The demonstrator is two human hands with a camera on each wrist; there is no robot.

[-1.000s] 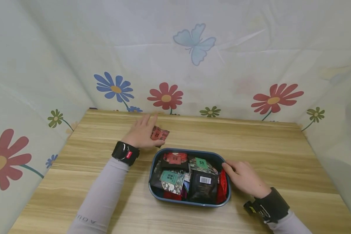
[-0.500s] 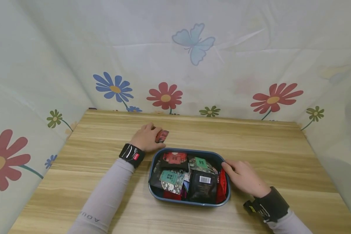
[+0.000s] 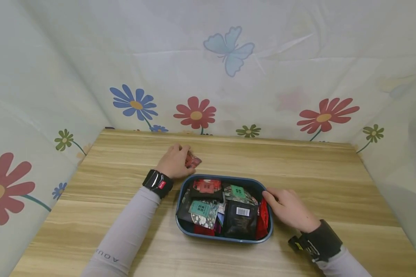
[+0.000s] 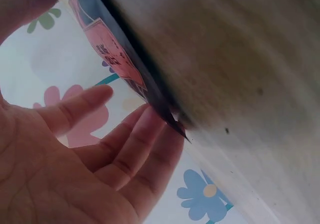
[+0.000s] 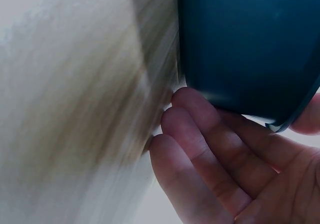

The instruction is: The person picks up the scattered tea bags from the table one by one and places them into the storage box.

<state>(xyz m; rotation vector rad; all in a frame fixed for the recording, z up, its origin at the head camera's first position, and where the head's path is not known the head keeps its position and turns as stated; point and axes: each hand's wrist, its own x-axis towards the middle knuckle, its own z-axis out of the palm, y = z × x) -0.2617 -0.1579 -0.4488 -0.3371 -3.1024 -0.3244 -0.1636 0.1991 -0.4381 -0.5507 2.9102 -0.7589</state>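
Observation:
In the head view, my left hand (image 3: 174, 163) is at a small red and black sachet (image 3: 193, 160) on the wooden table, beyond the blue bin. The left wrist view shows fingertips touching one end of this sachet (image 4: 114, 52) and the thumb at the other. It lies low at the tabletop, partly hidden by the hand in the head view. My right hand (image 3: 292, 209) holds the right end of the blue bin (image 3: 225, 240), thumb at the rim. Curled fingers sit against its outer wall (image 5: 250, 44) in the right wrist view.
Inside the bin are several sachets: a red-labelled one (image 3: 206, 187), a green-labelled one (image 3: 199, 210), a black one with a barcode (image 3: 240, 223) and a red one (image 3: 262, 223). A flowered cloth (image 3: 263, 92) borders the table (image 3: 315, 165) behind and at both sides.
My left hand has come down nearer the bin, and its spread fingers have drawn in around the red sachet. The sachet has shifted slightly. My right hand has stayed at the bin.

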